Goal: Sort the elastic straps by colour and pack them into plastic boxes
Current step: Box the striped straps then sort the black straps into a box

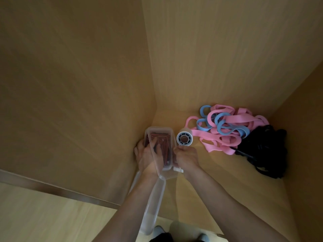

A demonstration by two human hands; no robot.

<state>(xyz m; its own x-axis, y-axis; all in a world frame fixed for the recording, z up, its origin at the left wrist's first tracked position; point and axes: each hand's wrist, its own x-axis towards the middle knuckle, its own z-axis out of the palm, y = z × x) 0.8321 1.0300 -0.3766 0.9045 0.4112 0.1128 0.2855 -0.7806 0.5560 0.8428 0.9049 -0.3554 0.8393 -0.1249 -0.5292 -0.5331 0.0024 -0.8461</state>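
Nearest the person, a clear plastic lid [153,206] lies lengthwise under the left forearm. It is thin, glossy and see-through, and I cannot tell whether it is joined to the box ahead.

Beyond it both hands meet on the plastic box [158,130], a clear, round-cornered tub standing in the corner of the wooden tabletop [218,180]. Its long axis runs away from the person. The left hand [146,157] straddles the box's left wall. Some fingers are curled outside it and others are bent inside, lying on the red straps [165,148], which are flat ribbed bands packed lengthwise. The right hand [187,158] is bunched at the right rim, apparently pinching it, though its fingertips are hidden.

Just beside the box on the right stands a white round object [184,139] with a dark centre.

The unsorted straps all lie to the right of the box and a little farther off, so the right hand is the nearer one to reach them. There are soft, flat pink straps [223,137] looped among blue straps [222,119], and past them a matt heap of black straps [262,149].
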